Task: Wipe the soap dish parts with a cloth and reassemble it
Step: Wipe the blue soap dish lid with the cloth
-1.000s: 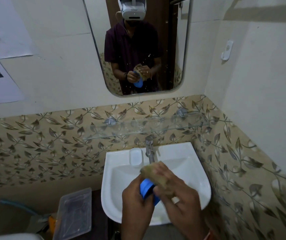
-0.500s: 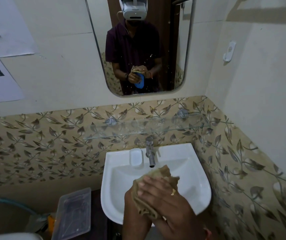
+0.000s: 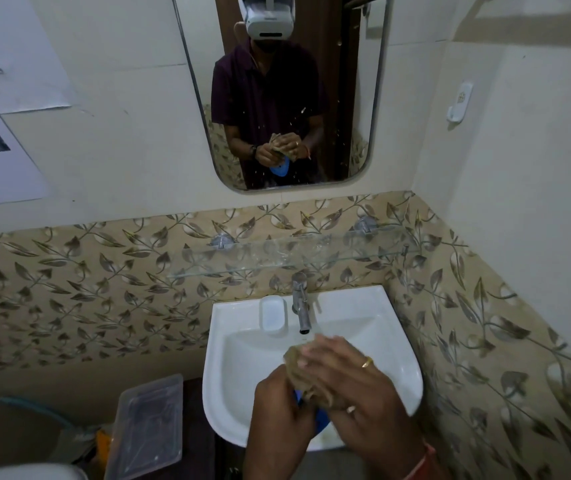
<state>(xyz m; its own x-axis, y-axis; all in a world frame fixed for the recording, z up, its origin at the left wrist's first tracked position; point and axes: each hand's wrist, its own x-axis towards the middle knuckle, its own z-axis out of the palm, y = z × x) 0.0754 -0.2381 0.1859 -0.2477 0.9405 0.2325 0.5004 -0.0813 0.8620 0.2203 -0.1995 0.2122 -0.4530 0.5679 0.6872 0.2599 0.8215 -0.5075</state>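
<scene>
Blue soap dish part [image 3: 320,421] between both hands, under cloth [image 3: 303,370].

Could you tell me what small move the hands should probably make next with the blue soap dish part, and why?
Probably turn the blue soap dish part a little in the left hand so the right hand can rub the cloth over a fresh area. The cloth covers most of the part, over the sink, and only a lower blue edge shows uncovered.
</scene>
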